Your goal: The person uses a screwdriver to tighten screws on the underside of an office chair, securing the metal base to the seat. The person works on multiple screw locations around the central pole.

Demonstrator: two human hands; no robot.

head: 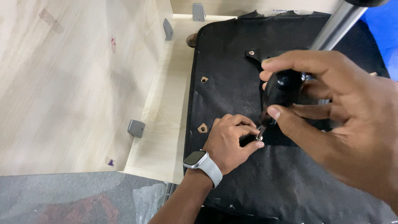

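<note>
- A black-handled screwdriver [282, 89] is gripped in the right hand [344, 112], with the fingers wrapped over the top of the handle and the thumb pressed against its lower side.
- The screwdriver is held tilted, its handle up toward the right and its metal shaft running down to the left, where the tip is set on a small silver screw [259, 139].
- The screw is seen on the black fabric-covered underside of a chair seat [257, 182], at the edge of a black metal bracket plate [257, 56].
- The left hand [230, 143] is laid on the fabric just left of the screw, its fingers curled and pinched close around the screw and the shaft tip; a smartwatch with a grey band [203, 164] is worn on its wrist.
- The screw thus lies at the left fingertips and below the right hand.
- A second screw [251, 52] is seen at the upper corner of the bracket.
- A chrome tube [336, 23] rises from the bracket toward the upper right.
- Two small torn holes [202, 128] in the fabric are seen left of the left hand.
- The seat is laid inside a light wooden panel frame [83, 83] fitted with grey corner brackets [136, 128].
</note>
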